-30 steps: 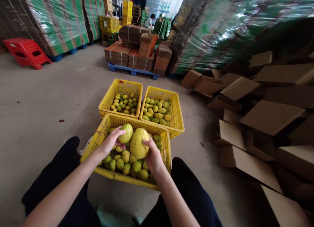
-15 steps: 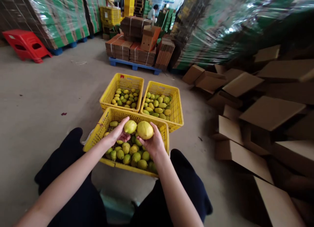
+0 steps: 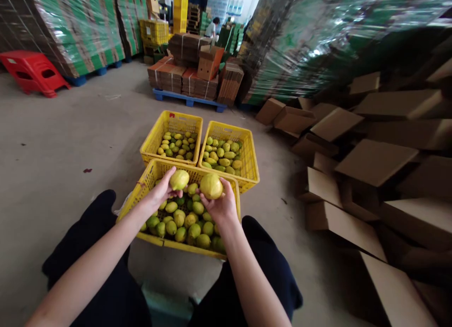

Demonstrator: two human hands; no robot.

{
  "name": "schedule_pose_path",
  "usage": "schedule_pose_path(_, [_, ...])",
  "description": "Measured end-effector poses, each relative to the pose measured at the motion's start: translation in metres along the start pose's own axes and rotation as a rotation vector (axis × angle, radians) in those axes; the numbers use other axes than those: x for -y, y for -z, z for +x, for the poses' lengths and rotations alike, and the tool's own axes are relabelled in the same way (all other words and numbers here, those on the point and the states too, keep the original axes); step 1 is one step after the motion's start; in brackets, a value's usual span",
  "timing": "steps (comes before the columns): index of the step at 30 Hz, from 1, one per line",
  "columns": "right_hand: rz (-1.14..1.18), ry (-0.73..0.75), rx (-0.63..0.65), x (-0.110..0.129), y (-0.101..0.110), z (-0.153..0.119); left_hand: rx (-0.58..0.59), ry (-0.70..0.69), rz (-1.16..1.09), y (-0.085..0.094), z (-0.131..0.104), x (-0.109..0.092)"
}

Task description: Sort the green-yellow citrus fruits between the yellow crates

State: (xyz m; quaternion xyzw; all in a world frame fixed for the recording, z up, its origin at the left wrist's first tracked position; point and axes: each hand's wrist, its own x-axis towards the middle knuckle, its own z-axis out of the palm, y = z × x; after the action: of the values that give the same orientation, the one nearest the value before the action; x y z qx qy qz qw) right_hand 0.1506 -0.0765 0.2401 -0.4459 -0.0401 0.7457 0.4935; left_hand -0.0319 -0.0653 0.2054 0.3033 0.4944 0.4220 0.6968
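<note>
My left hand [image 3: 164,188] is closed round a yellow-green lemon [image 3: 179,180]. In my right hand [image 3: 222,202] rests a larger yellow lemon [image 3: 211,186], gripped between thumb and fingers. Both lemons are held above the near yellow crate [image 3: 158,242], apart from each other. Inside that crate lie many green and yellow lemons [image 3: 189,220]. Beyond it stand two more yellow crates side by side: the far left crate [image 3: 148,141] holds smaller lemons [image 3: 178,143], and the far right crate [image 3: 251,155] holds mostly yellow-green lemons [image 3: 222,153].
Empty cardboard boxes [image 3: 376,162] are heaped on the right. A blue pallet [image 3: 189,100] with flattened cartons [image 3: 199,84] stands ahead. At the left are a red stool [image 3: 33,72] and wrapped green stacks [image 3: 88,30]. A person [image 3: 212,29] is far back.
My hands have moved apart, widening the gap between the two lemons. The left lemon has shifted leftward. The whole view has swung slightly.
</note>
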Motion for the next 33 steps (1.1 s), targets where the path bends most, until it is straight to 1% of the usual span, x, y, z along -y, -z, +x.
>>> schedule_pose_path(3, [-0.017,0.052,0.061,0.001,0.002,0.001,-0.041,0.006,-0.032,-0.001,0.001,0.003])
schedule_pose_path(5, [-0.071,0.119,0.063,0.000,0.004,0.002,-0.088,-0.035,-0.043,-0.004,0.000,0.004])
schedule_pose_path(6, [-0.111,0.186,0.045,-0.002,0.005,0.004,-0.115,-0.082,-0.045,-0.006,-0.001,0.004])
schedule_pose_path(8, [-0.239,0.405,-0.013,-0.006,0.006,0.006,-0.156,-0.213,-0.040,-0.009,-0.005,0.003])
schedule_pose_path(10, [-0.400,0.670,-0.070,-0.011,0.009,0.008,-0.163,-0.345,-0.023,-0.011,-0.008,0.002])
schedule_pose_path(11, [-0.479,0.775,-0.082,-0.014,0.010,0.009,-0.160,-0.402,-0.014,-0.012,-0.010,0.001])
schedule_pose_path(12, [-0.547,0.848,-0.081,-0.017,0.011,0.010,-0.154,-0.446,-0.003,-0.012,-0.011,0.001])
schedule_pose_path(13, [-0.595,0.890,-0.069,-0.019,0.012,0.011,-0.150,-0.481,0.010,-0.012,-0.013,0.000])
schedule_pose_path(15, [-0.628,0.908,-0.037,-0.022,0.013,0.012,-0.149,-0.524,0.040,-0.012,-0.015,-0.002])
schedule_pose_path(17, [-0.606,0.908,-0.030,-0.023,0.013,0.013,-0.130,-0.539,0.056,-0.012,-0.017,-0.003])
schedule_pose_path(20, [-0.602,0.931,-0.018,-0.023,0.011,0.012,-0.057,-0.521,0.043,-0.014,-0.020,-0.005])
schedule_pose_path(22, [-0.638,0.941,0.018,-0.022,0.010,0.010,-0.025,-0.503,0.024,-0.015,-0.022,-0.005])
schedule_pose_path(25, [-0.681,0.916,0.062,-0.022,0.009,0.008,-0.056,-0.506,0.000,-0.016,-0.023,-0.005])
schedule_pose_path(28, [-0.675,0.905,0.081,-0.022,0.008,0.006,-0.081,-0.515,-0.017,-0.014,-0.023,-0.005])
schedule_pose_path(33, [-0.598,0.876,0.096,-0.022,0.008,0.005,-0.007,-0.442,-0.148,-0.013,-0.023,-0.007])
